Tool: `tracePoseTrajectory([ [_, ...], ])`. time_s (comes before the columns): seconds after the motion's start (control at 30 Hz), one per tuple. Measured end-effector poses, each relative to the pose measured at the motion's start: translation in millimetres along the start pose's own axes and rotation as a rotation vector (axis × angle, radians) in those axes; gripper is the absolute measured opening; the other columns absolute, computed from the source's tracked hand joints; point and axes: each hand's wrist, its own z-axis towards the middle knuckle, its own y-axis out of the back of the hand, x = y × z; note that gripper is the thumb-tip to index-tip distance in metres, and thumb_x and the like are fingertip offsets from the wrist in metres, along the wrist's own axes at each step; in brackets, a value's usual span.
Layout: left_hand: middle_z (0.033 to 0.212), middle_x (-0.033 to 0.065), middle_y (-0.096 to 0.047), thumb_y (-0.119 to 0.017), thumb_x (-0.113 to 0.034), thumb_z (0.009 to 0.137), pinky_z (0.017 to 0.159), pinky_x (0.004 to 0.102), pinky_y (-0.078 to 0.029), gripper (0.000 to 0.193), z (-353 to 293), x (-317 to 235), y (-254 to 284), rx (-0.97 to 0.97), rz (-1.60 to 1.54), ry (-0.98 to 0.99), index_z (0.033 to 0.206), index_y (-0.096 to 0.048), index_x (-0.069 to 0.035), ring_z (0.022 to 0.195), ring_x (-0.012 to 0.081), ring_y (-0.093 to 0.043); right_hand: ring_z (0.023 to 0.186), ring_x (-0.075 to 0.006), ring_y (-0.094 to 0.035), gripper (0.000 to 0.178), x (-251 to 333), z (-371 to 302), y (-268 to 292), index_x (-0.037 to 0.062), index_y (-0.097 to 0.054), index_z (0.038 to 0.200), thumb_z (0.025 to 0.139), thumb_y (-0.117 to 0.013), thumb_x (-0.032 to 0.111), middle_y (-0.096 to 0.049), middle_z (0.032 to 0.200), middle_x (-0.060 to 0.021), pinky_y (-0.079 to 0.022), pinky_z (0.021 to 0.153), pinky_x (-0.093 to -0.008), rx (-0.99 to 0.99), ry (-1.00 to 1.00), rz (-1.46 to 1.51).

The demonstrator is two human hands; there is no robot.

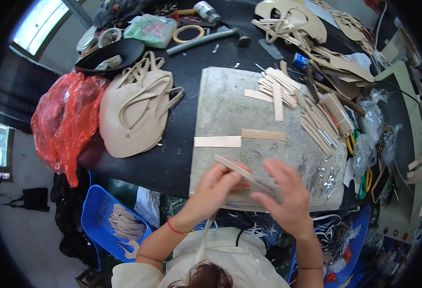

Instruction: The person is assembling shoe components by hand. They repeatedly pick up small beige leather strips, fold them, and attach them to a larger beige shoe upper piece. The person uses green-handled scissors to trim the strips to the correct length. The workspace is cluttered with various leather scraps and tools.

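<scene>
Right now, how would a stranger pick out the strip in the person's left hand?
Find the black table, then the grey board on it. Near the board's lower edge, the left hand pinches the tan strip, which slants toward the right hand. Unlike the loose strips lying on the board, this one is held in a hand.

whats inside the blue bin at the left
The blue bin holds a bundle of beige pieces. Whatever lies beneath them is covered and cannot be seen.
</scene>
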Motion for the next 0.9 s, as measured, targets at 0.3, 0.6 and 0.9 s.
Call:
tracePoseTrajectory([
  [0.3,0.098,0.0209,-0.060,-0.058,-0.016,0.088,0.079,0.0450,-0.044,0.030,32.0,-75.7,104.8,-0.851,1.495,-0.692,0.112,-0.054,0.002,0.092,0.0371,-0.056,0.080,-0.0240,-0.061,0.020,3.3,-6.0,-7.3,-0.0001,-0.062,0.105,0.086,-0.057,-0.004,-0.063,0.095,-0.0132,-0.047,0.070,-0.0318,-0.080,-0.259,0.082],
  [0.6,0.090,0.0056,-0.062,-0.063,-0.003,0.085,0.079,0.0254,-0.047,0.022,-33.1,-104.1,83.9,-0.819,0.876,-0.713,0.107,-0.064,0.002,0.083,0.0139,-0.059,0.074,-0.0075,-0.051,0.021,-2.5,-1.5,-9.0,0.0001,-0.064,0.111,0.091,-0.056,0.003,-0.060,0.087,-0.0031,-0.041,0.066,-0.0217,0.058,-0.590,0.508],
  [0.9,0.099,0.0071,-0.060,-0.065,-0.001,0.085,0.078,0.0237,-0.054,0.034,-38.2,-34.2,6.0,-0.154,0.338,-0.304,0.117,-0.057,0.006,0.092,0.0118,-0.060,0.081,-0.0068,-0.058,0.017,19.8,4.7,-2.0,-0.0019,-0.064,0.105,0.089,-0.062,0.003,-0.063,0.090,-0.0021,-0.046,0.069,-0.0187,0.084,-0.571,0.791],
])
